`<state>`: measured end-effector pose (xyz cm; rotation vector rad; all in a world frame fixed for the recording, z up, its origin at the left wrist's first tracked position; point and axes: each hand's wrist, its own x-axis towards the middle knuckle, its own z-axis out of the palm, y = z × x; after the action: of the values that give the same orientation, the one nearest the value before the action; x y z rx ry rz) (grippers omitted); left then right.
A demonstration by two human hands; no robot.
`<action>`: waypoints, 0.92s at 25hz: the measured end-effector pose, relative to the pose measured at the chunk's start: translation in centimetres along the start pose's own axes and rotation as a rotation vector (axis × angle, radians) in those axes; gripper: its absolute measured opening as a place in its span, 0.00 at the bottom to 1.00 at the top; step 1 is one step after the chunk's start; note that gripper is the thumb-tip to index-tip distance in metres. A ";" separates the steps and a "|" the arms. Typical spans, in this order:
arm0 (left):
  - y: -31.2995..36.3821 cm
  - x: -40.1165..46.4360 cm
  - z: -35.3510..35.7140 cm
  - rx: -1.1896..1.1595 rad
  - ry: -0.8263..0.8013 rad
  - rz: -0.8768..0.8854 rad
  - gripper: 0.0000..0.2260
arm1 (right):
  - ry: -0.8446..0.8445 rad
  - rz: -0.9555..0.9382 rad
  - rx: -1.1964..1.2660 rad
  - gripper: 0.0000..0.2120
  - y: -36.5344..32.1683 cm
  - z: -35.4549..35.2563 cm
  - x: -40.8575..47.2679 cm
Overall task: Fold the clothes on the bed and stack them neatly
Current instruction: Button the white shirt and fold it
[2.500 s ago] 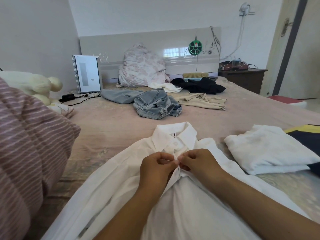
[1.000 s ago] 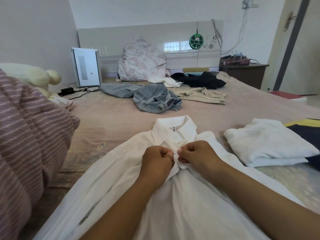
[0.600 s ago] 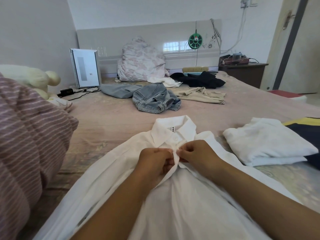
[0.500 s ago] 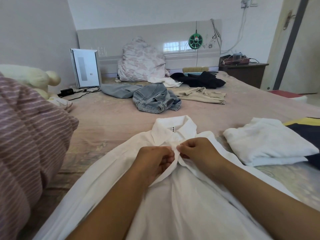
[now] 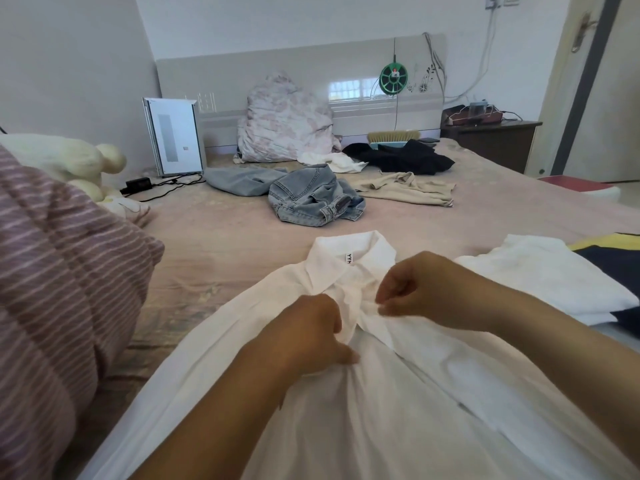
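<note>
A white shirt (image 5: 398, 403) lies spread, collar away from me, on the pink bed (image 5: 242, 244) in front of me. My left hand (image 5: 311, 334) rests on its front just below the collar, fingers curled into the fabric, the grip bunching a fold of the placket. My right hand (image 5: 422, 289) hovers just beside it, thumb and forefinger pinching the opposite edge of the placket. To the right sits a folded white garment (image 5: 554, 275), touching a dark one with a yellow stripe (image 5: 613, 258). Farther up the bed lie crumpled jeans (image 5: 311, 199), a beige top (image 5: 408, 188) and black clothing (image 5: 401, 157).
</note>
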<state>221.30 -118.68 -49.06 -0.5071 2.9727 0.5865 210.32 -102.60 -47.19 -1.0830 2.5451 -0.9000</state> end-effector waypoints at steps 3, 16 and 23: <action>-0.1 -0.3 0.4 -0.029 0.073 -0.019 0.06 | -0.137 0.013 -0.237 0.07 0.3 1.0 -1.8; -1.5 -1.1 -0.9 -0.305 0.094 -0.094 0.08 | -0.050 0.250 0.167 0.20 1.1 -0.5 -2.5; 1.3 -1.9 -0.1 -0.977 0.001 -0.209 0.06 | -0.002 0.351 0.607 0.06 0.3 1.9 -3.1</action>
<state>222.67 -117.03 -48.28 -0.8256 2.3769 1.9738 213.16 -101.08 -48.99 -0.4403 2.1213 -1.4177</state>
